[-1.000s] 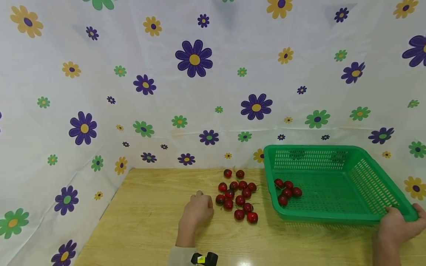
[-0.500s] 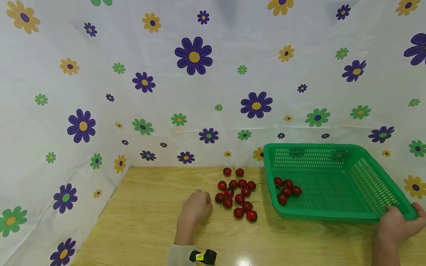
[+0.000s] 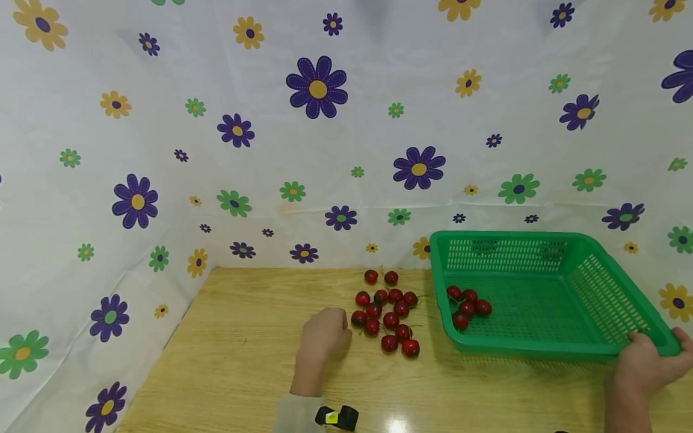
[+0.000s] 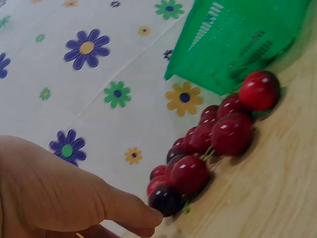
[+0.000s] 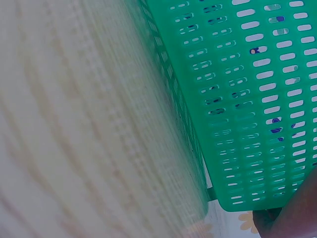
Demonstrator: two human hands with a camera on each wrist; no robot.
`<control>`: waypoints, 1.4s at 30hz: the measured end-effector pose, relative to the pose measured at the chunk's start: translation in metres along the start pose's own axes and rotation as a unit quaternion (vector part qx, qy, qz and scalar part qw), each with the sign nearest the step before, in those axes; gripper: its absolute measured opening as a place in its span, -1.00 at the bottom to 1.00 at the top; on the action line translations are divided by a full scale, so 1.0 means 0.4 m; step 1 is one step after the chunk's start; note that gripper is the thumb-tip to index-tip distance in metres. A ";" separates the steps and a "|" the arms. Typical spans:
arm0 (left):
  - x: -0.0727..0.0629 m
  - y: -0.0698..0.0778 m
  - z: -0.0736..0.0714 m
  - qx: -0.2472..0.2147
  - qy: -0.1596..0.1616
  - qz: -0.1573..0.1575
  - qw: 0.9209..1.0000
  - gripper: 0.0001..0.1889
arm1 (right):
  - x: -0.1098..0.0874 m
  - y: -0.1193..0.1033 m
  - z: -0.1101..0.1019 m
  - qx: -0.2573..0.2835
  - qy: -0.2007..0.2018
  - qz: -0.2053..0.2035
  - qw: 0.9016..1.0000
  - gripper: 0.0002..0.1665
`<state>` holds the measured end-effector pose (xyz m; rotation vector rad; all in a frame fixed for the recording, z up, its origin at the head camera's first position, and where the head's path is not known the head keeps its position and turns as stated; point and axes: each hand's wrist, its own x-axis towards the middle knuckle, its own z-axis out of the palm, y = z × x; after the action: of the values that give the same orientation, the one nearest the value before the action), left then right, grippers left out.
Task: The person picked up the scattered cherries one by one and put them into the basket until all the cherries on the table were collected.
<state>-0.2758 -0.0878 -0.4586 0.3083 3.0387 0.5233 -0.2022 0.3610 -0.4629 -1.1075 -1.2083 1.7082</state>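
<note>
A loose group of dark red cherries (image 3: 391, 320) lies on the wooden table, left of a green plastic basket (image 3: 503, 347). My left hand (image 3: 326, 332) is at the group's left side, low over the table. In the left wrist view its straight thumb (image 4: 131, 207) points at the nearest dark cherry (image 4: 166, 200), overlapping its edge; I cannot tell whether they touch. Nothing shows in that hand, though its other fingers are mostly hidden. My right hand (image 3: 644, 367) grips the basket's near right corner, thumb over the rim. Several cherries (image 3: 467, 308) sit inside at the basket's left end.
A white cloth (image 3: 243, 168) printed with flowers hangs behind the table and along its left side. The wooden table top (image 3: 243, 337) stretches left of my left hand and in front of the basket.
My left hand has shifted slightly right, closer to the cherries, and its fingers look more tucked in. The right hand keeps its grip on the basket, and the cherries stay put.
</note>
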 end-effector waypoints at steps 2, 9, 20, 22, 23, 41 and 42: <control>-0.002 0.022 0.008 0.014 0.013 -0.003 1.000 -0.72 | 0.001 -0.001 0.001 0.004 0.003 0.000 1.000 -0.25; -0.005 0.080 0.041 0.053 0.028 -0.034 0.998 -0.82 | 0.005 -0.003 0.002 0.027 0.009 -0.009 1.000 -0.25; -0.011 0.120 0.079 0.122 0.080 -0.077 0.986 -0.89 | 0.008 0.000 0.004 0.013 0.007 -0.010 1.000 -0.25; -0.009 0.124 0.080 0.129 0.079 -0.081 0.985 -0.89 | 0.008 0.001 0.004 0.019 0.007 -0.012 1.000 -0.25; -0.008 0.125 0.081 0.131 0.080 -0.082 0.985 -0.89 | 0.008 0.002 0.004 0.020 0.008 -0.013 1.000 -0.25; 0.000 0.125 0.099 0.152 0.100 -0.077 0.980 -0.87 | 0.002 -0.002 -0.001 0.013 0.005 -0.003 1.000 -0.26; 0.000 0.126 0.100 0.154 0.101 -0.078 0.980 -0.87 | 0.003 -0.002 -0.002 0.009 0.004 -0.003 1.000 -0.26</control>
<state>-0.2633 -0.0281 -0.4795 0.0248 3.3011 0.0745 -0.2019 0.3623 -0.4626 -1.0978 -1.1876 1.7062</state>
